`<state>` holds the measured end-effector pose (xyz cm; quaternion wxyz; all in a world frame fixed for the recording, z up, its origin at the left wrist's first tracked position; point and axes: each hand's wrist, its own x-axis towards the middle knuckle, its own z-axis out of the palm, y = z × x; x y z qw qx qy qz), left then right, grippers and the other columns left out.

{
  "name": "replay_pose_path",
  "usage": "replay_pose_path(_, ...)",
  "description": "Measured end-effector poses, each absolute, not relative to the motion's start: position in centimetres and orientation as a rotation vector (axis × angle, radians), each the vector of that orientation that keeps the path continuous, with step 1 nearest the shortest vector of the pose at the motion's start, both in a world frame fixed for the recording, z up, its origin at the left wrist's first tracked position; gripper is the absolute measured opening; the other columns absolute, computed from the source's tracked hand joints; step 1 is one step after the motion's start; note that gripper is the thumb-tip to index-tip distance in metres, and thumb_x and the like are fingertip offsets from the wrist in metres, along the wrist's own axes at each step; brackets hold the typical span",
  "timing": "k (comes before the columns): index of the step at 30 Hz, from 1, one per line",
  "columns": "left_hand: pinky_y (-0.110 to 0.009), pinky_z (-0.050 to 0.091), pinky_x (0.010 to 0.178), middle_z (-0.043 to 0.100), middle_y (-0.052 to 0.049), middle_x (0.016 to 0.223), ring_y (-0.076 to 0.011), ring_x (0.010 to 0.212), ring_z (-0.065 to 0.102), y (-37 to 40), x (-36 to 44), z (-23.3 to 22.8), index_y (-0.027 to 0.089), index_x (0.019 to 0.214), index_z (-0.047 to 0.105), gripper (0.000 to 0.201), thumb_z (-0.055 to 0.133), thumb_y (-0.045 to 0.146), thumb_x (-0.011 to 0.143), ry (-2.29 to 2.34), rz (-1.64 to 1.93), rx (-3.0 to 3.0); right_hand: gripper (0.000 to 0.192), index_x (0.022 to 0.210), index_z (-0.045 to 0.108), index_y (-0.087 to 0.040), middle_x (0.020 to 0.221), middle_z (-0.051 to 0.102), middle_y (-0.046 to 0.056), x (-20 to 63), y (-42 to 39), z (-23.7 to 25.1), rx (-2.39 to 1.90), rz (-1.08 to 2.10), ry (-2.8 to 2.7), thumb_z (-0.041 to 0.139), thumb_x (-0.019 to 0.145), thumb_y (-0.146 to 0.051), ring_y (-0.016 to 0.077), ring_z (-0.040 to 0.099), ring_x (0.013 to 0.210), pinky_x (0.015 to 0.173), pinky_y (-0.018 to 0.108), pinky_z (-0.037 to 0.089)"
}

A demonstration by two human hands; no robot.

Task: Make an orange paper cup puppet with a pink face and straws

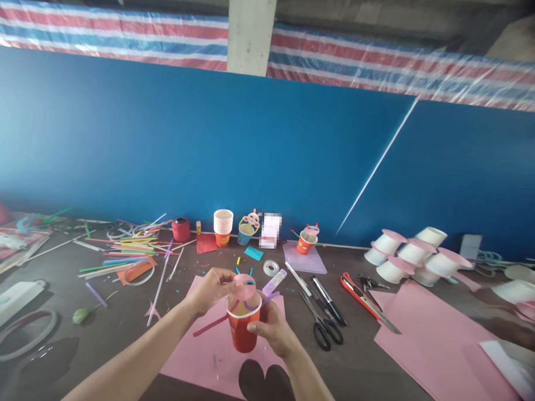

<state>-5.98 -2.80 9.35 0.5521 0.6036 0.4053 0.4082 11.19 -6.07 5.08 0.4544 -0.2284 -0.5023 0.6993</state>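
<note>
Head view: right hand (269,329) grips red paper cup (242,334) by its side; left hand (214,289) pinches pink disc (244,286) at the rim, above pink sheet (200,356).

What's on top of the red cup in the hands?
A round pink paper disc sits over the mouth of the red cup, pinched by the left hand. The right hand holds the cup. The disc hides what is inside the cup.

both hands raised together, left hand (212,287) pinching, right hand (269,328) gripping
</note>
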Motion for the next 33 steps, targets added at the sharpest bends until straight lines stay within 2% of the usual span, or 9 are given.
replay_pose_path(3,-0.025,0.041,0.065,0.067,-0.004,0.077,-0.0171,0.071,0.058,-3.0,-6.3,9.6,0.014,0.085,0.067,0.027,0.066,0.035,0.068,0.866,1.008,1.394,0.057,0.104,0.053,-0.021,0.093,0.064,0.005,11.2,-6.3,5.7,-0.57,1.68,-1.225,0.078,0.055,-0.036,0.0229,0.06,0.086,0.078,0.036,0.044)
replay_pose_path(5,-0.029,0.043,0.073,0.065,-0.007,0.096,-0.0199,0.085,0.058,-3.1,-6.9,9.3,0.018,0.103,0.061,0.037,0.064,0.036,0.071,0.81,1.058,1.302,0.054,0.104,0.054,-0.021,0.092,0.064,0.005,11.4,-6.4,6.0,-0.589,1.622,-1.226,0.076,0.058,-0.038,0.0228,0.06,0.086,0.078,0.036,0.044)
replay_pose_path(7,-0.033,0.044,0.075,0.063,-0.01,0.102,-0.0208,0.089,0.059,-3.3,-7.5,8.3,0.019,0.11,0.057,0.04,0.058,0.039,0.076,0.84,1.111,1.171,0.051,0.102,0.055,-0.021,0.092,0.064,0.006,11.7,-6.2,6.0,-0.61,1.575,-1.226,0.075,0.06,-0.041,0.0237,0.06,0.086,0.076,0.036,0.045)
replay_pose_path(10,-0.033,0.045,0.073,0.066,-0.01,0.09,-0.0193,0.08,0.06,-3.8,-8.1,6.0,0.014,0.097,0.064,0.032,0.063,0.035,0.072,0.918,1.069,1.062,0.05,0.105,0.054,-0.02,0.095,0.064,0.008,12.1,-5.8,5.7,-0.645,1.547,-1.232,0.072,0.064,-0.042,0.0254,0.06,0.086,0.076,0.037,0.046)
replay_pose_path(13,-0.03,0.045,0.067,0.068,-0.007,0.08,-0.0161,0.069,0.059,-4.6,-7.7,4.1,0.016,0.097,0.066,0.037,0.074,0.024,0.061,0.881,1.069,1.007,0.049,0.107,0.054,-0.018,0.099,0.064,0.01,12.3,-5.5,5.4,-0.678,1.508,-1.22,0.07,0.066,-0.042,0.0262,0.06,0.088,0.079,0.039,0.046)
replay_pose_path(15,-0.03,0.045,0.067,0.069,-0.007,0.079,-0.0151,0.067,0.059,-5.1,-7.2,3.7,0.018,0.095,0.068,0.036,0.074,0.023,0.061,0.834,1.118,0.941,0.048,0.106,0.054,-0.018,0.099,0.064,0.01,12.2,-5.5,5.3,-0.678,1.502,-1.206,0.069,0.067,-0.042,0.0261,0.06,0.088,0.08,0.04,0.046)
replay_pose_path(20,-0.027,0.045,0.063,0.065,-0.006,0.086,-0.0119,0.063,0.055,-5.5,-6.2,4.8,0.017,0.076,0.072,0.016,0.072,0.026,0.063,0.786,1.239,0.998,0.048,0.105,0.055,-0.018,0.096,0.065,0.01,11.8,-5.8,5.9,-0.661,1.516,-1.205,0.067,0.068,-0.045,0.0262,0.061,0.085,0.075,0.039,0.047)
replay_pose_path(26,-0.026,0.046,0.063,0.062,-0.006,0.094,-0.0143,0.071,0.055,-5.3,-6.1,5.7,0.019,0.086,0.07,0.023,0.071,0.027,0.065,0.795,1.245,1.054,0.048,0.105,0.055,-0.018,0.095,0.065,0.009,11.7,-6.2,6.6,-0.702,1.507,-1.249,0.069,0.066,-0.044,0.0255,0.061,0.086,0.077,0.038,0.046)
replay_pose_path(33,-0.022,0.043,0.054,0.057,-0.001,0.066,-0.0085,0.057,0.049,-5.1,-5.6,5.7,0.016,0.086,0.069,0.023,0.067,0.032,0.07,0.739,1.223,0.848,0.05,0.106,0.054,-0.019,0.097,0.064,0.008,11.5,-6.2,7.2,-0.703,1.48,-1.331,0.07,0.065,-0.043,0.024,0.06,0.086,0.079,0.038,0.046)
